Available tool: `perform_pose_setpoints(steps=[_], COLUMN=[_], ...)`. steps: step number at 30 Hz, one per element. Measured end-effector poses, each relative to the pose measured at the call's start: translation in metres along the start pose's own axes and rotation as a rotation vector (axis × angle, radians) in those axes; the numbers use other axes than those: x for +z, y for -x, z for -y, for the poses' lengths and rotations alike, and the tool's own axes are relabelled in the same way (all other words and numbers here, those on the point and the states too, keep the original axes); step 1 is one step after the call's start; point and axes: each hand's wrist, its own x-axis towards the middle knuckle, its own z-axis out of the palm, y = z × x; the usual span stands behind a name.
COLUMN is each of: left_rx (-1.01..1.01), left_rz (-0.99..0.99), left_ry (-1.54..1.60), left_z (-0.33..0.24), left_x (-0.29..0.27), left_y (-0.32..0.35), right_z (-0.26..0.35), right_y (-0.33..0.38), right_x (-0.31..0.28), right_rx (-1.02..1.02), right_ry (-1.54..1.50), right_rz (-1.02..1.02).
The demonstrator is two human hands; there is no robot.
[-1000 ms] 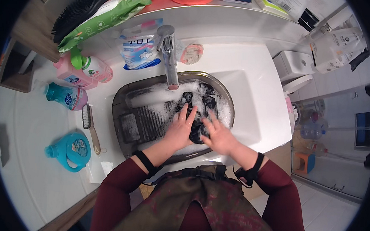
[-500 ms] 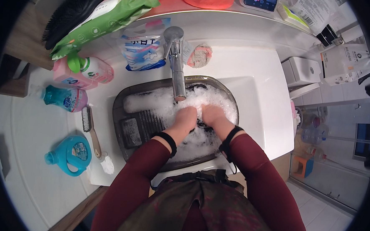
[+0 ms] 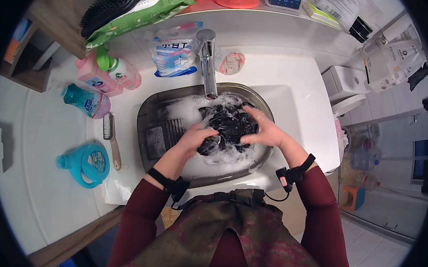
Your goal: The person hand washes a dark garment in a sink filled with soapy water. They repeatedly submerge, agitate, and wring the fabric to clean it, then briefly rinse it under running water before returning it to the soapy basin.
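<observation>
A wet black cloth (image 3: 230,123), streaked with suds, lies bunched in a dark translucent basin (image 3: 146,111) set in the white sink. At the cloth's left edge is my left hand (image 3: 193,138), its thumb stretched out over the fabric; the other fingers are partly hidden by the hand and foam. My right hand (image 3: 266,130) rests against the right side of the cloth with fingers and thumb spread apart. White foam (image 3: 184,108) surrounds the cloth, and a ridged washboard part (image 3: 176,128) shows at the basin's left.
A chrome faucet (image 3: 208,68) reaches over the basin's back rim. On the left stand a scrub brush (image 3: 113,140), a teal jug (image 3: 84,163), a blue-and-pink bottle (image 3: 87,101) and pink bottles (image 3: 125,74). A detergent bag (image 3: 174,56) and a pink-and-grey scrubber (image 3: 232,63) sit behind.
My hands have come up out of the foam and moved apart, the left leftward, the right rightward. The black cloth, mostly covered by suds before, now shows between them. The view has shifted slightly.
</observation>
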Motion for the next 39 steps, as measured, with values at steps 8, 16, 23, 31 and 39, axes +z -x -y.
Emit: perform_pose_setpoints(steps=[8,16,23,31,39], left_rx=[0.243,0.301,0.563,0.689,0.566], left_rz=[0.125,-0.032,-0.049,-0.128,-0.235], left_ry=[0.13,0.664,0.315,0.178,-0.668], left_z=[-0.032,-0.01,-0.002,-0.013,-0.052], left_x=[-0.016,-0.089,-0.107,-0.065,-0.07], left_y=[0.09,0.131,0.178,0.183,0.145], right_z=[-0.001,0.091,0.111,0.105,0.105], right_y=[-0.008,-0.029,-0.035,-0.036,-0.065], right_x=[0.047,0.065,0.065,0.11,0.157], right_rx=[0.002,0.377,0.341,0.404,0.469], right_ry=[0.12,-0.815,-0.353,-1.042,-0.903], right_rz=[-0.153,-0.19,0.221,0.328,0.093])
